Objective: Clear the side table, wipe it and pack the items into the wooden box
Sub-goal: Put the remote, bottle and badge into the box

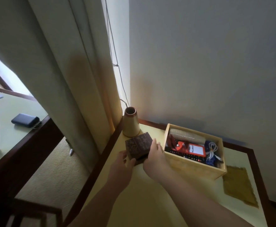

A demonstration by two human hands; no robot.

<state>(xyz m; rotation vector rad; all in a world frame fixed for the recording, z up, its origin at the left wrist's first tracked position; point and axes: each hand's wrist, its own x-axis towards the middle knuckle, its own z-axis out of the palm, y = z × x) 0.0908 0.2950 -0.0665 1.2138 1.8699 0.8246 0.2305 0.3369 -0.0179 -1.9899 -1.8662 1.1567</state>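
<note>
Both hands hold a dark brown carved box (138,145): left hand (123,163) at its 7 o'clock corner, right hand (153,154) on its 4 o'clock side. The filled wooden box (191,166) sits at its 3 o'clock on the side table (150,202).

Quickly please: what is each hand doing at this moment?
Left hand: grips the near-left side of the dark brown patterned box.
Right hand: holds the same box's right side.

Home living room or bedroom, cream curtain (65,63) hanging at 11 o'clock, carpeted floor (52,174) at 8 o'clock, dark-framed side table (143,194), vase (130,124) in the corner.
</note>
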